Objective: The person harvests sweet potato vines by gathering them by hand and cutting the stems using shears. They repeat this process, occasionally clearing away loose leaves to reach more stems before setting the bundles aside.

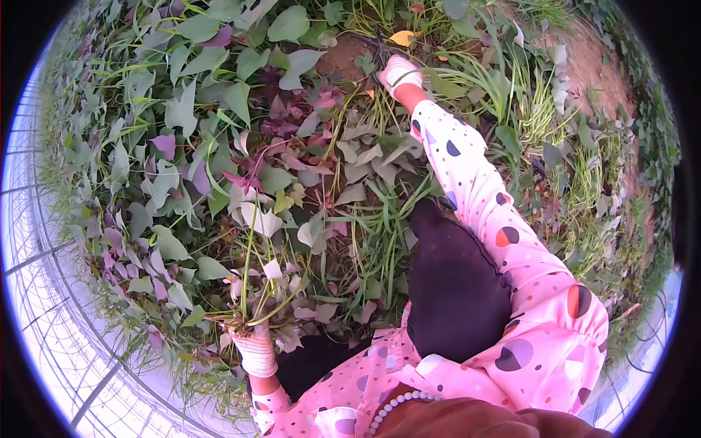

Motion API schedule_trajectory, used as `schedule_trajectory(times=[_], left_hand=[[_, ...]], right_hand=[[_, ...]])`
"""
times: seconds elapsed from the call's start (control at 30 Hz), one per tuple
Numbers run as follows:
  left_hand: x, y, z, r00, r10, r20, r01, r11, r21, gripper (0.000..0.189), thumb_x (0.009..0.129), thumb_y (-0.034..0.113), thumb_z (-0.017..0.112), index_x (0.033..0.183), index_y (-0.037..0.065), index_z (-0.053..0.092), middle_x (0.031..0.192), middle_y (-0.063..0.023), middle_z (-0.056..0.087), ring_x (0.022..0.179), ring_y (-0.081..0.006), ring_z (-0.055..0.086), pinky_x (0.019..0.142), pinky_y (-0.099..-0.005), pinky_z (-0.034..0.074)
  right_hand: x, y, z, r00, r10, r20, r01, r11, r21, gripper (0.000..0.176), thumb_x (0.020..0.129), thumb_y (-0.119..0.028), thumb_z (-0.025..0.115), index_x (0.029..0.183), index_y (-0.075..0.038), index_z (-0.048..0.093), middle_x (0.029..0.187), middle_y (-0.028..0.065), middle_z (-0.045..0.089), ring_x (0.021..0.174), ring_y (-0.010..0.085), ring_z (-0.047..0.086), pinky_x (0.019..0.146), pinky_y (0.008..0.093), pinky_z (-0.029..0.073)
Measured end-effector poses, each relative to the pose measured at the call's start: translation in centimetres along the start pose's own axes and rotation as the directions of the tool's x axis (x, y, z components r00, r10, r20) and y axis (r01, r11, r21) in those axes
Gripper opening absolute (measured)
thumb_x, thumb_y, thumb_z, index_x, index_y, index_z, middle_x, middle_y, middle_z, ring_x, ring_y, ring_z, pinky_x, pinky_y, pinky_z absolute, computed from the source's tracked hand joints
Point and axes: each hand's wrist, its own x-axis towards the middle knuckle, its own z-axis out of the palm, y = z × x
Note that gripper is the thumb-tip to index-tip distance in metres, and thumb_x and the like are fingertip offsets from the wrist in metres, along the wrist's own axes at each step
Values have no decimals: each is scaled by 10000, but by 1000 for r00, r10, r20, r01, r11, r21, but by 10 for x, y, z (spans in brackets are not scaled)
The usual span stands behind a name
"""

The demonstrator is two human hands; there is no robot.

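Note:
My left hand [255,350], in a pale striped glove, is low on the left, closed round a bunch of leafy stems [252,296]. Long green stalks and pale leaves rise out of its grip. My right hand [400,71], in a matching glove, reaches far forward at the top. Its fingers are curled down by a dark thin thing [380,50], and what they hold cannot be made out. Green and purple heart-shaped leaves [292,139] of low vines spread between the hands. A yellow leaf [403,38] lies just beyond my right hand.
Grass clumps [504,87] stand right of my right forearm. Bare reddish soil [591,66] shows at the upper right. My dark-clothed knee [456,285] is between the arms. A pale sheet with a wire grid [66,328] borders the plants on the left.

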Motion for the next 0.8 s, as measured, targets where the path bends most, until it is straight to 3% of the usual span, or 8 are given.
schedule_trajectory(times=[0.03, 0.1, 0.27, 0.4, 0.5, 0.6, 0.67, 0.8], left_hand=[[1, 0, -1, 1000, 5, 5, -5, 1000, 1, 529, 790, 442, 713, 1078, 21, 572, 999, -65, 620, 885, -161, 558, 820, -326, 451], [3, -1, 0, 999, 34, 26, -35, 999, 11, 529, 777, 329, 748, 1114, -22, 540, 981, -98, 627, 849, -160, 587, 773, -315, 488], [5, 5, 4, 996, 71, 46, -73, 997, 35, 457, 797, 323, 726, 1063, -21, 588, 1001, -112, 640, 889, -187, 599, 815, -330, 475], [4, 18, 10, 999, 47, -16, -48, 999, -4, 428, 804, 270, 724, 1095, -11, 585, 1044, -104, 626, 911, -162, 586, 835, -320, 468], [9, 21, 15, 998, -60, -11, 58, 992, -111, 391, 803, 188, 719, 1111, -8, 578, 1069, -87, 616, 913, -158, 577, 846, -312, 467], [8, 26, 25, 999, -30, -30, 25, 983, -183, 450, 821, 139, 674, 1218, -1, 514, 1061, -67, 605, 896, -154, 572, 822, -299, 473], [5, 40, 33, 999, -7, -50, -6, 971, -240, 500, 781, 71, 691, 1236, 4, 495, 1086, -65, 593, 911, -158, 568, 849, -303, 466], [2, 21, 25, 999, -20, -40, 10, 976, -220, 586, 731, 85, 756, 1237, 8, 470, 1113, -80, 579, 949, -164, 557, 861, -309, 459]], right_hand=[[5, -3, 4, 989, 45, -142, -42, 999, 19, 391, 765, -337, 621, 954, 1, 672, 1008, 221, 642, 950, 349, 631, 810, 417, 506], [12, 6, 4, 998, 16, -64, -9, 994, 106, 388, 762, -325, 619, 961, 3, 673, 1023, 220, 637, 962, 356, 623, 818, 414, 504], [6, -9, 1, 1000, -7, -30, 9, 998, 58, 283, 786, -200, 555, 961, -18, 682, 1024, 206, 642, 967, 358, 626, 795, 421, 506], [-49, -42, -1, 966, -250, -60, 257, 948, 186, 373, 791, -375, 587, 890, -23, 667, 865, 218, 644, 836, 380, 626, 735, 432, 496], [-146, -84, -4, 839, -543, -43, 533, 802, 271, 457, 749, -500, 626, 867, -58, 621, 714, 185, 618, 710, 360, 618, 652, 437, 482], [-230, -121, -18, 569, -821, 49, 741, 538, 401, 347, 755, -424, 625, 829, -84, 625, 643, 154, 603, 606, 351, 604, 561, 407, 474], [-272, -139, -3, 418, -904, 86, 672, 372, 640, 337, 758, -387, 645, 839, -61, 621, 705, 164, 621, 655, 352, 610, 591, 403, 473], [-319, -148, -4, 188, -955, 231, 396, 289, 872, 327, 831, -343, 604, 945, -36, 618, 776, 178, 631, 701, 322, 602, 669, 360, 473]])
